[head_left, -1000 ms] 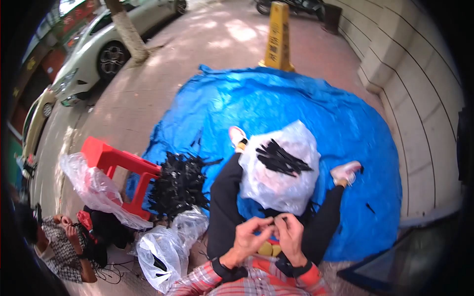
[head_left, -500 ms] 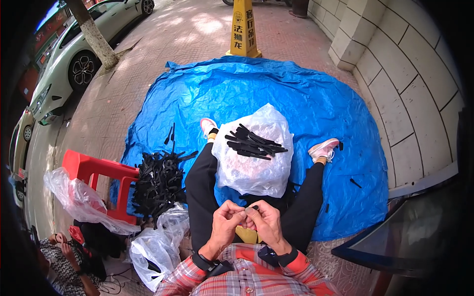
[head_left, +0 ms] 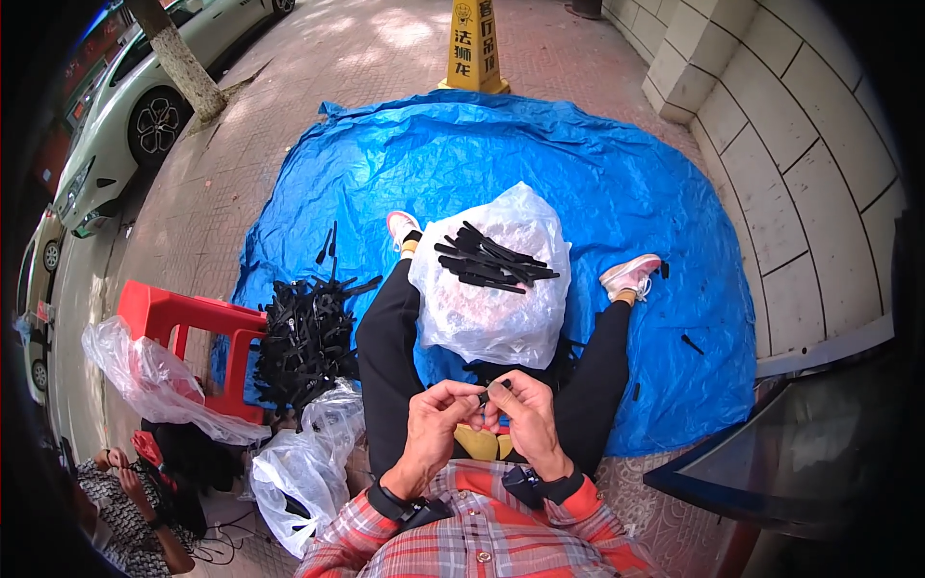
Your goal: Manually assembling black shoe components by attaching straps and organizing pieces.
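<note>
My left hand (head_left: 431, 432) and my right hand (head_left: 532, 416) meet in front of my lap, fingers pinched. Between their fingertips is a small narrow black strip (head_left: 485, 395), mostly covered by the fingers, so its exact kind does not show. Just beyond stands a bundle wrapped in whitish plastic (head_left: 487, 328), with several loose black strips (head_left: 491, 260) lying across its top. Left of my leg lies a large heap of similar black strips (head_left: 306, 337). More black pieces (head_left: 564, 368) show partly under the near side of the bundle.
A blue tarp (head_left: 665, 366) spreads under my feet. At left are a red plastic stool (head_left: 145, 306), clear plastic bags (head_left: 299, 482) and another person's arm (head_left: 135, 486). A yellow sign (head_left: 472, 58) stands beyond the tarp; at right are a tiled wall (head_left: 771, 212) and a dark glass-topped panel (head_left: 771, 472).
The view has tipped slightly, so most things sit a little higher. Both hands stay together, and more of the black strip now shows between the fingertips.
</note>
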